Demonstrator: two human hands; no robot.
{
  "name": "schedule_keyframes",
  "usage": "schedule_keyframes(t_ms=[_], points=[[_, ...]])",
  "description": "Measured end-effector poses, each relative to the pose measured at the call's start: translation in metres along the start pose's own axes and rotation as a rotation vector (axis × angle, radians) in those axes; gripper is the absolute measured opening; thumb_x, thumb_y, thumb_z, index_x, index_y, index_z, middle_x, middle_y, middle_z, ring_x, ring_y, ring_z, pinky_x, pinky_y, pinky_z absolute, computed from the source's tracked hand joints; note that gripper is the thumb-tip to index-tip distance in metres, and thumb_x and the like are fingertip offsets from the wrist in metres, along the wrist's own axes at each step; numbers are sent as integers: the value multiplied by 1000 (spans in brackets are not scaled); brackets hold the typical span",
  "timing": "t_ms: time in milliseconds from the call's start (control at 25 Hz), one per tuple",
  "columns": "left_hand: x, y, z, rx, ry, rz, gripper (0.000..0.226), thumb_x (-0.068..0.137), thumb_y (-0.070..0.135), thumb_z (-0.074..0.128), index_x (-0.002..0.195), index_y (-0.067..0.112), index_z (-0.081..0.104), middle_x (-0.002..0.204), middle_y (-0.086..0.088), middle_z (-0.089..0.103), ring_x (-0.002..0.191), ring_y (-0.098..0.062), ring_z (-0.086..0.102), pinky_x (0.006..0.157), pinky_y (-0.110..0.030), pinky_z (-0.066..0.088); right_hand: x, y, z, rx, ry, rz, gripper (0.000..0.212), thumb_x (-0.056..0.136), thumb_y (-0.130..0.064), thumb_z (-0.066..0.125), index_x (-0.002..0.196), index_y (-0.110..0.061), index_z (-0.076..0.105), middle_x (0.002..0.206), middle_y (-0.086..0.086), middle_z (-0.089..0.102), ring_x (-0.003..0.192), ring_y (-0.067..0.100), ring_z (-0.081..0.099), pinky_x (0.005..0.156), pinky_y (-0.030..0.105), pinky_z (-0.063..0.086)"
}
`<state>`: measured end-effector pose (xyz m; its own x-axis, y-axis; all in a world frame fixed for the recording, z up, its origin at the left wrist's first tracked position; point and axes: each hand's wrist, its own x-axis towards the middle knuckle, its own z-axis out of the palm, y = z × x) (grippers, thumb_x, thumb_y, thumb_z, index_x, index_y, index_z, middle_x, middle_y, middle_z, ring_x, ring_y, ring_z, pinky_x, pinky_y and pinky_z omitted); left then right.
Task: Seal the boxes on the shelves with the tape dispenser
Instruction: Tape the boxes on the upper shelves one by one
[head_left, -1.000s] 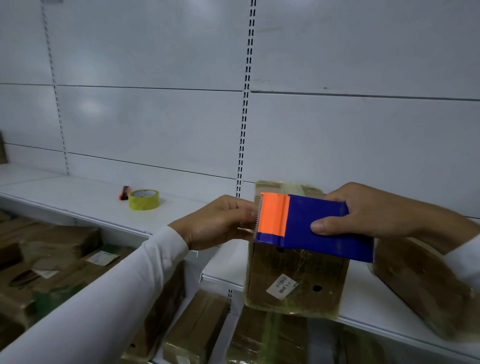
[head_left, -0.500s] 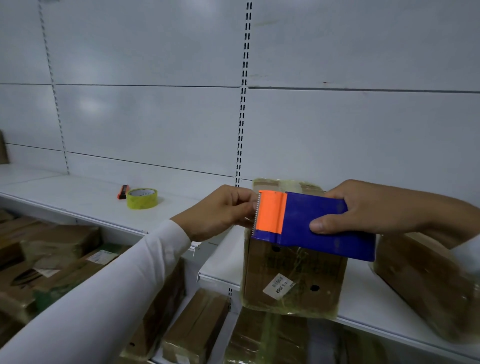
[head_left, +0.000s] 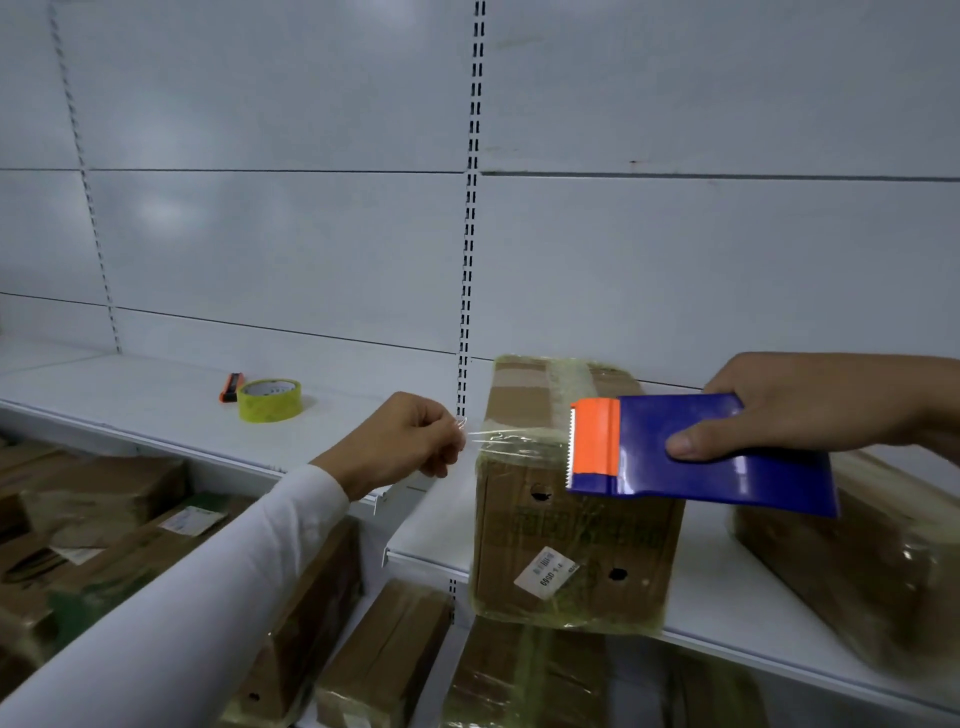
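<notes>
Head view: right hand (head_left: 810, 405) grips the blue tape dispenser (head_left: 717, 452), thumb on its near face, fingers curled over the top edge. Dispenser's orange cutter end (head_left: 592, 441) points left, serrated blade facing the left hand. It hangs in front of the upper near edge of the middle cardboard box (head_left: 571, 530); can't tell if it touches the box.

Left hand (head_left: 400, 441), white sleeve (head_left: 182, 597), fingers curled, pinching the free end of clear tape (head_left: 514, 441). The tape strip runs from the fingertips right to the blade, stretched across the box's top near corner.

Middle box stands on the right shelf (head_left: 431, 535), already wrapped in yellowish tape, white label (head_left: 545, 571) low on its near face, a few small round holes. Second wrapped box (head_left: 857, 571) on the same shelf to the right, blurred, partly behind the dispenser.

Left shelf (head_left: 156, 410): yellow tape roll (head_left: 269, 399) lying flat, small orange-and-black tool (head_left: 231, 387) just beside it on the left, both well apart from the hands.

Lower level: more taped boxes (head_left: 104, 519) on the near left and below the middle box. White panel wall (head_left: 260, 208) behind, slotted upright (head_left: 470, 208) between the shelf bays.
</notes>
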<state>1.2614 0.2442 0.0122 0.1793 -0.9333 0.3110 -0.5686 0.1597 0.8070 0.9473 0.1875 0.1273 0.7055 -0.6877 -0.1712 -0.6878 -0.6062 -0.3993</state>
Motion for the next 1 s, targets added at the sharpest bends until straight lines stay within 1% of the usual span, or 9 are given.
schedule_keyframes(t_ms=[160, 280, 360, 440, 520, 680, 840, 920, 1000], points=[[8, -11, 13, 94, 30, -41, 26, 93, 18, 56, 73, 6, 69, 67, -6, 68, 56, -14, 62, 64, -34, 55, 13, -7, 5, -29, 19, 58, 56, 68, -62, 60, 88, -9, 67, 74, 3, 73, 59, 10, 66, 60, 20, 48], [13, -11, 24, 187, 103, -17, 26, 93, 26, 57, 76, 9, 69, 70, -4, 68, 53, -10, 61, 54, -22, 49, 22, -3, 10, -21, 50, 74, 54, 70, -63, 60, 87, -12, 65, 76, 4, 74, 61, 11, 67, 59, 19, 47], [15, -11, 26, 299, 181, 45, 22, 93, 27, 57, 81, 12, 68, 76, -1, 69, 58, -10, 63, 60, -22, 49, 27, -3, 11, -22, 61, 76, 56, 69, -65, 60, 88, -12, 65, 78, 5, 74, 65, 15, 69, 62, 21, 48], [15, -15, 21, 376, 235, 39, 18, 90, 31, 62, 103, 19, 64, 90, 1, 69, 77, -15, 65, 75, -27, 49, 30, -3, 11, -17, 58, 83, 52, 72, -63, 61, 88, -13, 64, 77, 2, 74, 67, 14, 69, 64, 21, 49], [17, -24, 16, 442, 282, -33, 50, 85, 43, 66, 126, 18, 52, 96, 1, 66, 86, -15, 60, 78, -26, 44, 32, -4, 11, -8, 58, 86, 42, 78, -59, 62, 85, -17, 62, 69, -4, 71, 61, 8, 67, 61, 19, 47], [23, -34, 7, 671, 287, 74, 43, 88, 47, 60, 120, 20, 58, 93, 5, 67, 83, -14, 60, 73, -25, 43, 35, -9, 11, -14, 57, 78, 34, 83, -54, 63, 87, -21, 59, 72, -7, 69, 66, 8, 67, 66, 19, 50], [18, -58, -13, 773, 255, 7, 35, 89, 40, 61, 118, 19, 62, 91, 4, 67, 86, -17, 62, 77, -28, 45, 34, -6, 11, -5, 55, 92, 33, 84, -54, 62, 91, -22, 57, 79, -6, 69, 73, 11, 67, 72, 22, 51], [11, -51, -10, 601, 319, 181, 31, 90, 42, 58, 111, 20, 66, 74, 10, 64, 70, -10, 61, 68, -26, 44, 34, -3, 11, 1, 56, 85, 33, 83, -54, 63, 90, -22, 57, 80, -6, 69, 73, 12, 67, 71, 22, 51], [13, -19, 4, 477, 221, 389, 40, 88, 54, 53, 118, 30, 61, 72, 14, 61, 64, -2, 59, 66, -23, 45, 34, -3, 12, 5, 70, 79, 34, 82, -55, 64, 90, -22, 59, 80, -5, 70, 74, 12, 68, 71, 23, 51]])
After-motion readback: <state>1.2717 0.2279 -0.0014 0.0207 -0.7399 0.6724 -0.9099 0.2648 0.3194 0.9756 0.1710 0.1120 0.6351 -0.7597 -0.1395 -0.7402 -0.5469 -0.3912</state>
